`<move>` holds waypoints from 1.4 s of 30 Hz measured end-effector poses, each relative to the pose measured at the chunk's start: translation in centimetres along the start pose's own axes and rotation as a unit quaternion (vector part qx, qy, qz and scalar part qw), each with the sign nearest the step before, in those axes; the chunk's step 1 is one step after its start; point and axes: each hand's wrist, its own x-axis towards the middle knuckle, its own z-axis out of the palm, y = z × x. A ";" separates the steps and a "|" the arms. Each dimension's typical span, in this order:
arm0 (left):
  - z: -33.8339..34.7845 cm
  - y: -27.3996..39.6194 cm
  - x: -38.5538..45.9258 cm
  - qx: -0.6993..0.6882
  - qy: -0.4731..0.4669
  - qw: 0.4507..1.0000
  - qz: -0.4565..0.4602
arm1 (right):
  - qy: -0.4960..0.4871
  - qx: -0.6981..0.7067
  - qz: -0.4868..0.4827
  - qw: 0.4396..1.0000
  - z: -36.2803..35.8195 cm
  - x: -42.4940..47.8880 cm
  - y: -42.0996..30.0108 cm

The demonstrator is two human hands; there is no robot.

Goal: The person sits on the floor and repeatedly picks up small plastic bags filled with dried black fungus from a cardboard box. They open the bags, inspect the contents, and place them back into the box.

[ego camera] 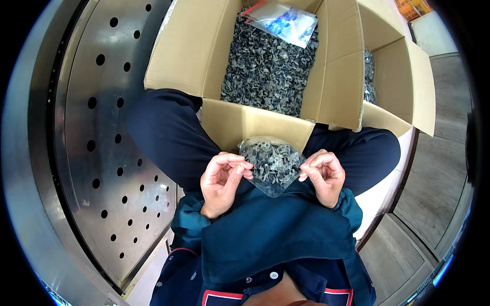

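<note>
Between my hands is a clear plastic bag point(273, 162) filled with dark, curled dried flakes that look like wood ear fungus. My left hand point(222, 181) pinches one edge of the bag between thumb and fingers. The opposite edge is pinched by my right hand point(324, 176). Just beyond the bag, an open cardboard box point(256, 118) holds a deep layer of the same loose dried flakes point(271, 72). On top of those flakes lie flat clear zip bags point(285, 23) with blue print and a red strip.
A second open cardboard box point(394, 76) at the right contains filled clear bags point(369, 76). To the left stands a metal panel with round holes point(111, 122). Grey wood-look panels point(432, 183) line the right side. An orange crate point(412, 8) shows at the upper right.
</note>
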 end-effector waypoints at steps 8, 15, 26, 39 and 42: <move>0.6 4.0 2.5 -0.004 -0.010 0.997 0.073 | -0.029 -0.029 -0.067 0.997 1.5 3.2 -3.8; -0.2 1.9 1.1 0.070 -0.059 0.995 0.033 | -0.037 -0.091 -0.025 0.995 -0.5 1.1 -2.4; -2.7 -3.0 -3.4 0.106 -0.116 0.987 -0.019 | -0.022 -0.119 0.068 0.990 -2.3 -4.7 1.9; -1.6 -4.0 -2.1 0.191 -0.037 0.980 0.034 | 0.052 -0.031 0.096 0.994 -2.2 -4.2 3.8; -1.5 -4.2 -2.3 0.185 -0.032 0.982 0.024 | 0.059 -0.022 0.097 0.993 -2.2 -4.3 3.9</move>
